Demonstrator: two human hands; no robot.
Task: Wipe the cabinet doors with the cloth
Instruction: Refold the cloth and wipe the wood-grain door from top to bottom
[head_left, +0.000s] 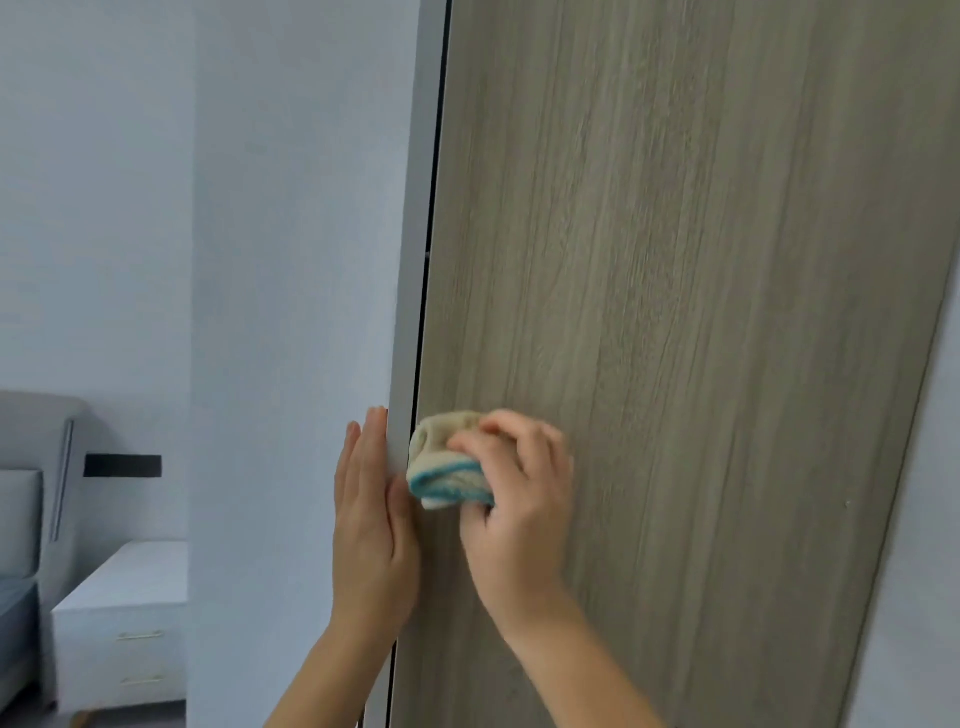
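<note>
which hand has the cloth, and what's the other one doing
The right hand holds the bunched beige, blue-edged cloth against the wood-grain cabinet door. The left hand is empty, flat against the door's pale edge.

The tall grey-brown cabinet door (675, 312) looks like matt wood-grain laminate, streaked lengthwise. The bunched beige cloth with turquoise edging (447, 467) is soft, fuzzy pile. The white cabinet side panel (410, 312) appears smooth.

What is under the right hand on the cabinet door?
A bunched beige cloth with a blue edge, pressed by the right hand to the wood-grain cabinet door. The door beneath it is hidden.
</note>
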